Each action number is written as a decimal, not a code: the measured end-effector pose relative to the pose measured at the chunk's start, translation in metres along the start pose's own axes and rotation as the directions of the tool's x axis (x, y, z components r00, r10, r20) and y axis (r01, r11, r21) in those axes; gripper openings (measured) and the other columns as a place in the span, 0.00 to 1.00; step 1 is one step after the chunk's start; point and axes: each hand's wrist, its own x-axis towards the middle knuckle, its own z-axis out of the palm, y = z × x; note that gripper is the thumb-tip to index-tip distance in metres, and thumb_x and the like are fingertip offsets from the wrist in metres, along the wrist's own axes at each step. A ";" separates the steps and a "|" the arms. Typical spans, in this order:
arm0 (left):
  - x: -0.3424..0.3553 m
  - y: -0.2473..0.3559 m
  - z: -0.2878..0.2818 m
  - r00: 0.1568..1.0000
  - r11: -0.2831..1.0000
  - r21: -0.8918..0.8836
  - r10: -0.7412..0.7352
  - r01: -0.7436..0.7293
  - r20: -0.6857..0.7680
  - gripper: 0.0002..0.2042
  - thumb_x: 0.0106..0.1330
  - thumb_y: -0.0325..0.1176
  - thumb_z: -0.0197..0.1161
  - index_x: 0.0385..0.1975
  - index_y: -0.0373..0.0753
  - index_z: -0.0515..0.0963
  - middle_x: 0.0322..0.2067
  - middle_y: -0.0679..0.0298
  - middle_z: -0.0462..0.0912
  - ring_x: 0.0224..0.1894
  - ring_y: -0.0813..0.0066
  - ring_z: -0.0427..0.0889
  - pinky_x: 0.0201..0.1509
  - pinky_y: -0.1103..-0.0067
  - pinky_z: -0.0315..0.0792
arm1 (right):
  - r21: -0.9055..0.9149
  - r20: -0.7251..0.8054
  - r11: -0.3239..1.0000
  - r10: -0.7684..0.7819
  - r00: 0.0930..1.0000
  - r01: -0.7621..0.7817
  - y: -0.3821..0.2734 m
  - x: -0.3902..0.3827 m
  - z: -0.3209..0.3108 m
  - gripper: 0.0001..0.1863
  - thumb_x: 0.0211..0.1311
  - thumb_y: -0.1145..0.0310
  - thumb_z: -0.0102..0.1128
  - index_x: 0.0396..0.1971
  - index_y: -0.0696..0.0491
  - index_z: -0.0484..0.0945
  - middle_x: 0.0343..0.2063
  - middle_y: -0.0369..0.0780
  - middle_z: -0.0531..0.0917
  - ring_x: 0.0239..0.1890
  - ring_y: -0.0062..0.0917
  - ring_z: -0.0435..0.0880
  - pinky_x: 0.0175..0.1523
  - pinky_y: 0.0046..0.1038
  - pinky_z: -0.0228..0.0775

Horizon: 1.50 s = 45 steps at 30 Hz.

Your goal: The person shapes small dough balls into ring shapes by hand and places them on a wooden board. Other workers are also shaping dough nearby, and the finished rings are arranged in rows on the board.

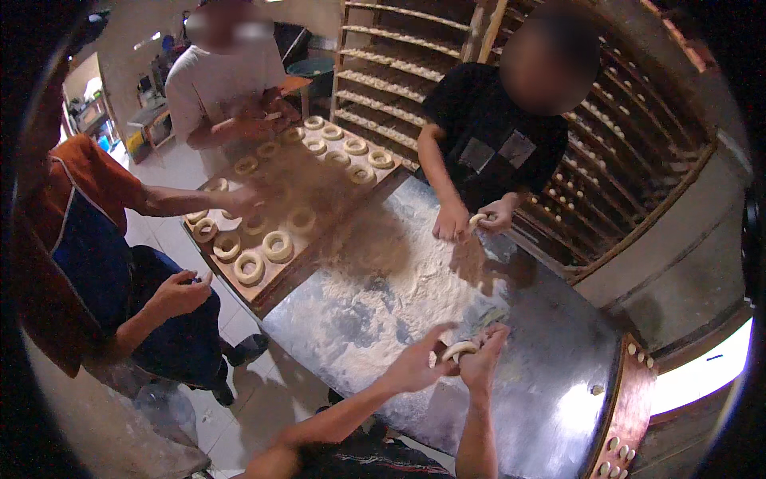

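Between my two hands, low over the near side of the floured metal table, is a small curved ring of pale dough. My left hand touches its left side, thumb and fingers partly bent around it. On the other side my right hand grips the dough with curled fingers. Just beyond my hands lies a thick spread of white flour.
To the left, a wooden board carries several dough rings. A co-worker opposite holds another dough piece; two more people stand around the board. Racks of dough pieces line the back. Small dough pieces lie on a right-hand board.
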 end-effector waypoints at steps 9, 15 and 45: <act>0.015 0.000 0.045 0.781 0.914 -0.391 -0.165 -0.109 -0.602 0.26 0.71 0.34 0.50 0.67 0.48 0.52 0.30 0.63 0.74 0.28 0.79 0.69 0.28 0.79 0.67 | 0.406 0.506 0.904 -0.102 0.857 -0.132 0.021 -0.039 -0.028 0.28 0.50 0.83 0.55 0.48 0.50 0.52 0.34 0.38 0.70 0.32 0.18 0.73 0.33 0.19 0.69; -0.012 -0.005 0.071 0.793 0.846 -0.487 -0.140 -0.215 -0.593 0.25 0.72 0.39 0.51 0.65 0.39 0.56 0.39 0.62 0.73 0.30 0.75 0.71 0.33 0.80 0.69 | 0.491 0.613 0.852 -0.190 0.767 -0.181 0.030 -0.061 -0.036 0.35 0.41 0.81 0.52 0.52 0.49 0.50 0.36 0.40 0.73 0.36 0.23 0.75 0.35 0.21 0.69; -0.054 0.005 0.013 0.803 0.913 0.266 0.401 -0.309 -0.442 0.19 0.71 0.40 0.51 0.59 0.42 0.66 0.30 0.61 0.73 0.34 0.71 0.76 0.40 0.73 0.71 | 0.506 0.718 0.812 -0.208 0.665 -0.292 0.013 -0.056 0.013 0.12 0.60 0.61 0.48 0.40 0.42 0.57 0.24 0.30 0.63 0.21 0.14 0.63 0.24 0.20 0.55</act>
